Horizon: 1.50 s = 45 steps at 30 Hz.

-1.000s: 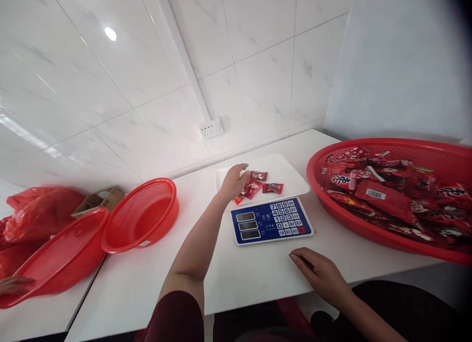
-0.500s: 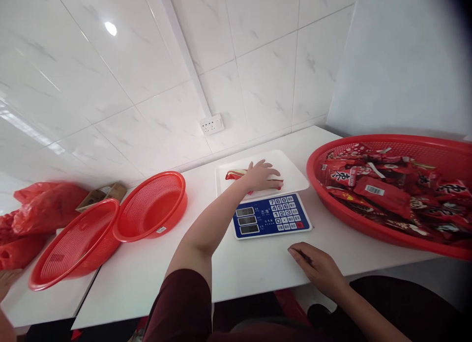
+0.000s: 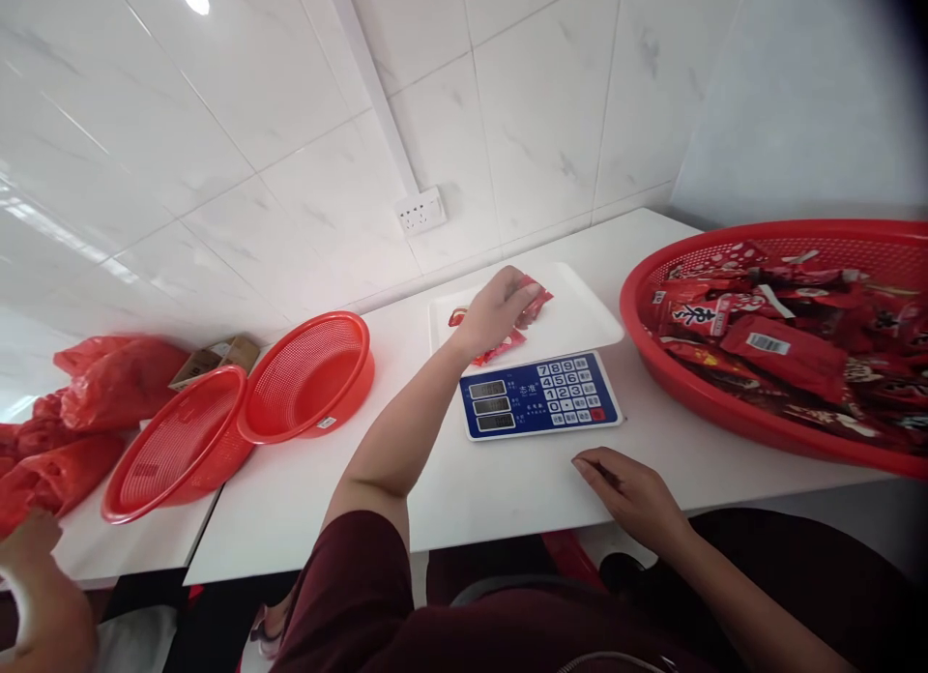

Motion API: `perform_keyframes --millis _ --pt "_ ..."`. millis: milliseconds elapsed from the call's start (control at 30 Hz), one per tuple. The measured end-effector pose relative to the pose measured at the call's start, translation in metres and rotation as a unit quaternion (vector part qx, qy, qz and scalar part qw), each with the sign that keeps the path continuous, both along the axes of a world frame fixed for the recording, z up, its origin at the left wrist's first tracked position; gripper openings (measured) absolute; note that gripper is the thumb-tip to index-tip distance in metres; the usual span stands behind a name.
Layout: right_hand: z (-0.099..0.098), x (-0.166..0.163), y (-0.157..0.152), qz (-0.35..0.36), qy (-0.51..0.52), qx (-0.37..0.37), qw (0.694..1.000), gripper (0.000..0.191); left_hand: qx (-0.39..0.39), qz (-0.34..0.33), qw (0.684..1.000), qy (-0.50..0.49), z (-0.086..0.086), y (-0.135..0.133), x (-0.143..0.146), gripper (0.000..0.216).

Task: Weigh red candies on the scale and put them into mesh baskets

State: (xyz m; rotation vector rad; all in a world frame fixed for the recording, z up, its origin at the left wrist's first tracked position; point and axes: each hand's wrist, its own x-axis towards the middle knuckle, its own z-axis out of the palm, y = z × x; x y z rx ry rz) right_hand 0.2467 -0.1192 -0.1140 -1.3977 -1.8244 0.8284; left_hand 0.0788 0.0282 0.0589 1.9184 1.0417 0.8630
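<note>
My left hand (image 3: 497, 310) reaches over the white pan of a digital scale (image 3: 580, 315) and closes its fingers round several small red candy packets (image 3: 535, 301). More red packets (image 3: 500, 346) stick out from under the palm. The scale's blue keypad panel (image 3: 540, 395) faces me. My right hand (image 3: 632, 494) rests palm down on the white table near its front edge, fingers loosely curled, with a thin dark thing under them that I cannot make out.
A large red basket (image 3: 652, 359) full of red snack packets stands at the right. Two red mesh baskets (image 3: 308, 378) (image 3: 178, 446) lie tilted at the left, with red bags (image 3: 108, 393) and a cardboard box (image 3: 217, 356) behind. Another person's hand (image 3: 33, 557) shows at lower left.
My left hand went from the left side of the pan to lying flat over the packets, and now has gathered them in a grasp. The view has shifted down. My right hand stayed put.
</note>
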Motion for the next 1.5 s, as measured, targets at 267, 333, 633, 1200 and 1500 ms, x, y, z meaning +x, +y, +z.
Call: perform_keyframes --millis 267,333,633,1200,1500 --pt "-0.002 0.013 0.0 0.105 0.069 -0.051 0.991 0.04 -0.029 -0.116 0.976 0.182 -0.078 -0.109 -0.004 0.019" --pt "-0.001 0.014 0.001 0.134 0.051 -0.055 0.988 0.042 -0.078 -0.096 0.974 0.188 -0.102 -0.123 0.0 0.023" --pt "0.012 0.007 0.001 0.126 0.046 -0.125 0.983 0.046 -0.315 -0.112 0.942 -0.038 -0.138 -0.121 -0.007 0.035" --pt "0.078 0.052 -0.008 0.004 -0.06 -0.082 0.995 0.042 -0.37 -0.082 0.916 -0.135 -0.13 -0.124 -0.009 0.027" --pt "0.13 0.198 0.069 -0.287 -0.193 0.009 0.938 0.043 -0.363 -0.153 0.911 -0.121 -0.131 -0.12 -0.012 0.031"
